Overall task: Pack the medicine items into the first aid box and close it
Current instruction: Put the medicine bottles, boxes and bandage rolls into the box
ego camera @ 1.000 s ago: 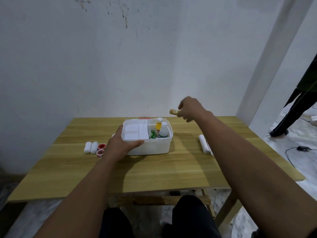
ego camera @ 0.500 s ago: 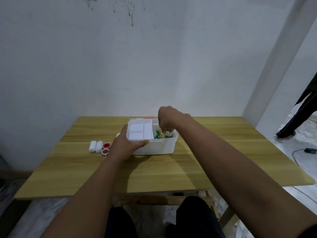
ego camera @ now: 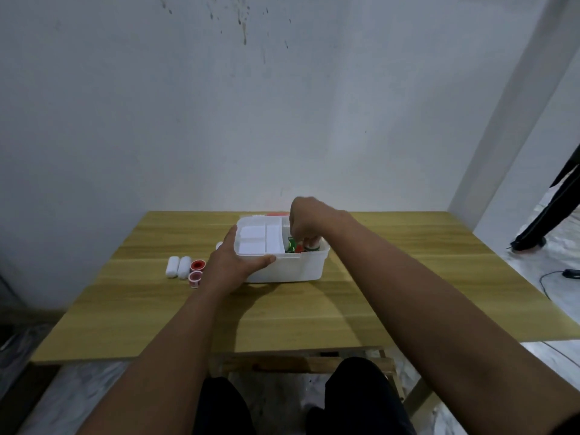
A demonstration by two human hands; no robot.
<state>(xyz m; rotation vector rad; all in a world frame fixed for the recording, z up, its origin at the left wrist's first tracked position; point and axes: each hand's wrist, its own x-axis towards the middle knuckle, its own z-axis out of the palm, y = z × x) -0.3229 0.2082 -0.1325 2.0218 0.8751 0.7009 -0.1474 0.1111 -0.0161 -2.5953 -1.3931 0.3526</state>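
The white first aid box [ego camera: 292, 268] stands open in the middle of the wooden table [ego camera: 408, 262]. A white inner tray [ego camera: 260, 240] fills its left half. My left hand [ego camera: 232, 265] grips the box's front left rim, thumb along the tray edge. My right hand [ego camera: 306, 221] reaches down into the right compartment, fingers closed on a small bottle that they mostly hide. A green packet [ego camera: 291, 244] and a white bottle [ego camera: 314, 246] stand in that compartment. Two white gauze rolls [ego camera: 178, 266] and two red tape rolls [ego camera: 197, 270] lie on the table to the left of the box.
A red lid edge [ego camera: 277, 213] shows behind the box, near the wall. A small white item [ego camera: 219, 245] peeks out beside my left wrist. Another person's dark leg [ego camera: 546, 221] and a cable [ego camera: 565, 273] are on the floor at the right.
My right hand carried the small bottle from above the table's right side leftward and lowered it into the box's right compartment. The left hand stayed on the box.
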